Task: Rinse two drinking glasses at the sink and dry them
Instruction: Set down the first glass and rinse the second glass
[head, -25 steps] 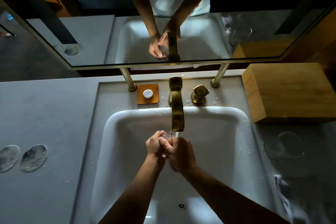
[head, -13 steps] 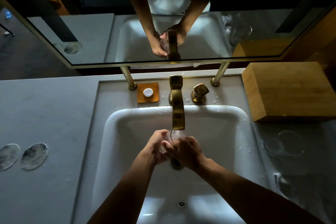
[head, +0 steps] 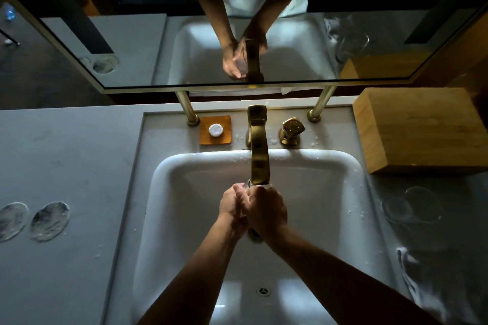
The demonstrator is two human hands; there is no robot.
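A clear drinking glass [head: 248,183] is held under the brass faucet spout [head: 259,166], over the white sink basin [head: 330,192]. Only a sliver of the glass shows between my fingers. My left hand [head: 231,204] and my right hand [head: 266,210] press together, both curled round the glass. Water runs from the spout onto it. A second clear glass [head: 412,206] lies on its side on the dark counter to the right of the sink, hard to make out.
A brass tap handle [head: 291,130] and an orange soap dish [head: 215,130] sit behind the basin. A wooden box [head: 422,132] stands at the back right. Two round discs [head: 50,220] lie on the left counter. Something pale and crumpled [head: 408,261] lies front right. A mirror hangs above.
My hands have closed together again round the glass and moved up toward the spout; half a second ago they were slightly apart and more of the glass showed.
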